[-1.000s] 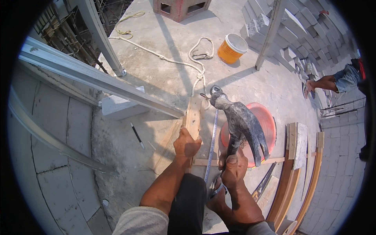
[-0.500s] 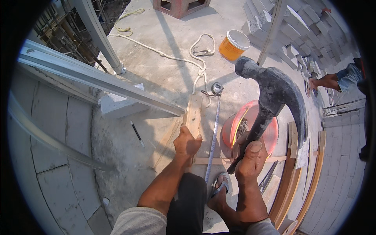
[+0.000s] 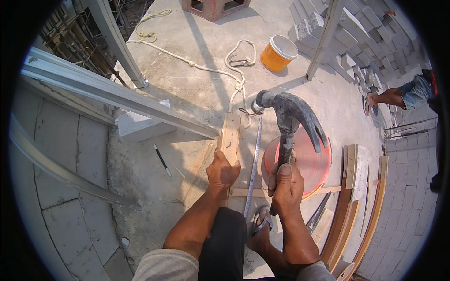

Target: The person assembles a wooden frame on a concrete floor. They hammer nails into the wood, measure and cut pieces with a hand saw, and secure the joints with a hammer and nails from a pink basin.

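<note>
My left hand (image 3: 223,169) is wrapped around a narrow wooden piece (image 3: 230,130) and steadies it in front of my knee. A small dark bit, like a nail, shows on the wood's upper face. In my right hand (image 3: 286,185) is a claw hammer (image 3: 287,112), gripped by its dark handle. The hammer head is raised, with its striking face toward the wood and its claw to the right. Behind the hammer sits a round pink-red tub (image 3: 310,161), whose contents are mostly hidden. A tape measure's blade (image 3: 253,171) runs out along the floor; the hammer head partly covers its case.
Metal posts (image 3: 122,100) cross the left side. A white block (image 3: 143,122), a pen (image 3: 162,160), a knotted rope (image 3: 206,67) and an orange bucket (image 3: 279,54) lie around. On the right are wooden strips (image 3: 344,210), stacked blocks (image 3: 361,37) and another person's leg (image 3: 389,97).
The hammer has swung left and down toward the wood, and its head now overlaps the tape measure case. My left hand keeps its place on the wood.
</note>
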A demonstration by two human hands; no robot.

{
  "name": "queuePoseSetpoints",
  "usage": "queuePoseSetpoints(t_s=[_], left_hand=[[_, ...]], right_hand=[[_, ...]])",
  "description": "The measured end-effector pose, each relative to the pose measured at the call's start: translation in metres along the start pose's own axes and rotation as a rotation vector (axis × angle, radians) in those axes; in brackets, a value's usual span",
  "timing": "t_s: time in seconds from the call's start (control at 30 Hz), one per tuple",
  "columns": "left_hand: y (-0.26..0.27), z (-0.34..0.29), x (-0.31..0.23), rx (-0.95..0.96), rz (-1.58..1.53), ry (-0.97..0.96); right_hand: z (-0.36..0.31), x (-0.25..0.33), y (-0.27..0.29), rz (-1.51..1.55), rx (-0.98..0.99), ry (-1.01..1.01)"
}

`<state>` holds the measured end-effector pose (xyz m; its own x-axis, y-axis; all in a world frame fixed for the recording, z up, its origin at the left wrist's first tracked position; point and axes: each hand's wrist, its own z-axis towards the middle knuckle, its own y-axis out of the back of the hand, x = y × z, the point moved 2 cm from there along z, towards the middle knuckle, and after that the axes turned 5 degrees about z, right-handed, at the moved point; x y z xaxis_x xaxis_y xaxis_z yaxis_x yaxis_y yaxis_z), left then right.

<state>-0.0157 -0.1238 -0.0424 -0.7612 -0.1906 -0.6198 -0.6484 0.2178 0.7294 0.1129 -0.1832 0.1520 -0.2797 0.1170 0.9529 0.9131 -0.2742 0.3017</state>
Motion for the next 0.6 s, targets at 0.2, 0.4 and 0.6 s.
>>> queuePoseSetpoints(t_s=[0.2,0.4,0.6], left_hand=[[0.003,0.001,-0.003,0.075,0.057,0.033],[0.008,0.006,-0.009,0.146,0.070,0.081],[0.006,0.004,-0.005,0.120,0.079,0.059]], right_hand=[[-0.004,-0.031,-0.032,-0.378,-0.032,0.138],[-0.013,-0.078,-0.031,-0.475,0.141,-0.337],[-0.020,-0.061,-0.034,-0.311,-0.088,0.212]])
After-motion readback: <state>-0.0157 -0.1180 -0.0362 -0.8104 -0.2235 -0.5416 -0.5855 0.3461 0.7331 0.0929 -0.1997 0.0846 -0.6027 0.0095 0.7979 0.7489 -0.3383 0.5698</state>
